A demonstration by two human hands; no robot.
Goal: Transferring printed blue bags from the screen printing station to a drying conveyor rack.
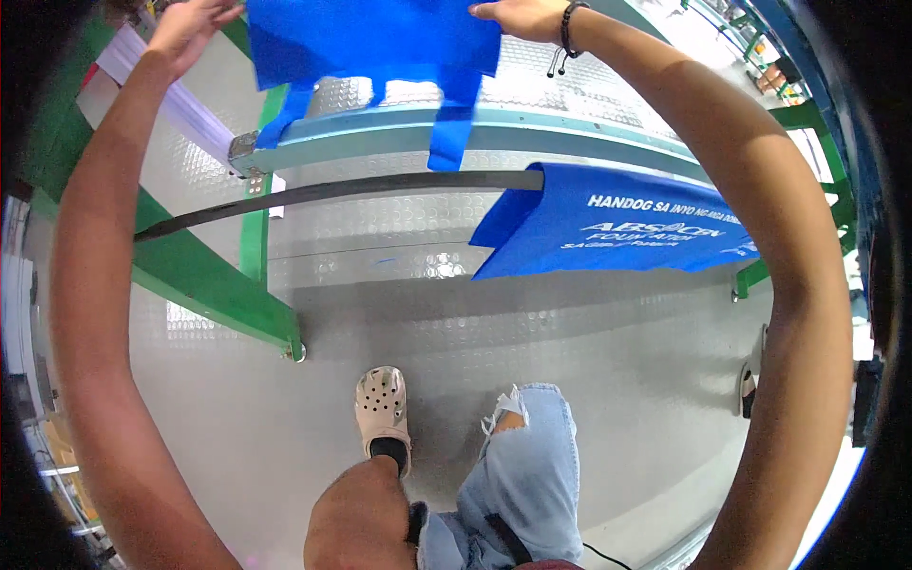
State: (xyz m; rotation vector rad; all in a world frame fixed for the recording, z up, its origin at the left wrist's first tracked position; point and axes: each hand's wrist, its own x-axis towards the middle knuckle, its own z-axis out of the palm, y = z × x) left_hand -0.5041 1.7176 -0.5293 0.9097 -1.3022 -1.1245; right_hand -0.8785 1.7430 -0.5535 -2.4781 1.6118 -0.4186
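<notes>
Blue bag [375, 43] between the two hands, at the top of view; visible part runs long from left hand to right, upper edge out of frame; right hand [527, 19] is the nearer, thumb pinched over its right edge; left hand [187, 33] at its left edge, fingers half-curled, whether gripping or only beside I cannot tell.

Bag cloth thin, matte, creased, squarish at the lower corners; flat straps [454, 114] dangle below, between the hands, across a painted pale blue metal beam [380, 141]; nearer the body than both hands, a slim dark bar [380, 187], slightly bowed to the lens; on it, below the right hand, a second blue bag [617, 228], white-printed, sagging; green frame [218, 275] below the left hand, hard-edged; floor [427, 313] grey, studded in parts.
</notes>
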